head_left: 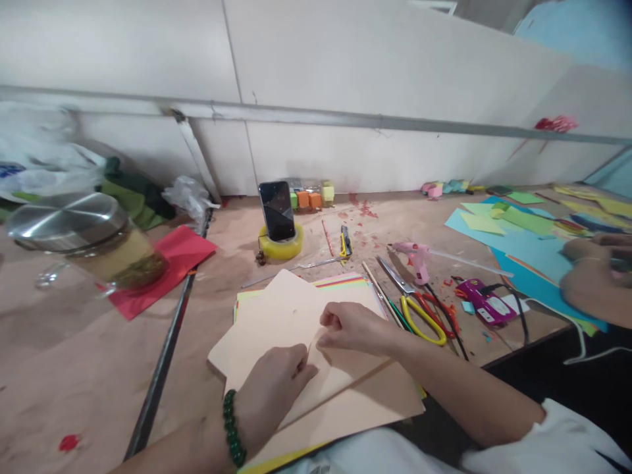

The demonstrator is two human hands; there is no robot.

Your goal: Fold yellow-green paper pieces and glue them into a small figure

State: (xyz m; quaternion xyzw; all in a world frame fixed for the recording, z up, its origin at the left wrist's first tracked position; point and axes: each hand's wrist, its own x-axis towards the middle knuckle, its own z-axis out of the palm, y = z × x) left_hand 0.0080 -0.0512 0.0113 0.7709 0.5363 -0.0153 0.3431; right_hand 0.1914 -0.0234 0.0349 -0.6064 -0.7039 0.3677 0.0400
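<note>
A peach sheet of paper lies at an angle over a stack of coloured paper, with a fold or raised edge between my hands. My left hand, with a green bead bracelet at the wrist, is closed with thumb and forefinger at that edge. My right hand has its fingers curled and pinches the same edge a little farther up. Part of the sheet is hidden beneath both hands and the right forearm.
Scissors, a pink glue gun and a purple device lie at right. Behind stand a phone on a yellow tape roll and a utility knife. A glass jar is left. Another person's hands are far right.
</note>
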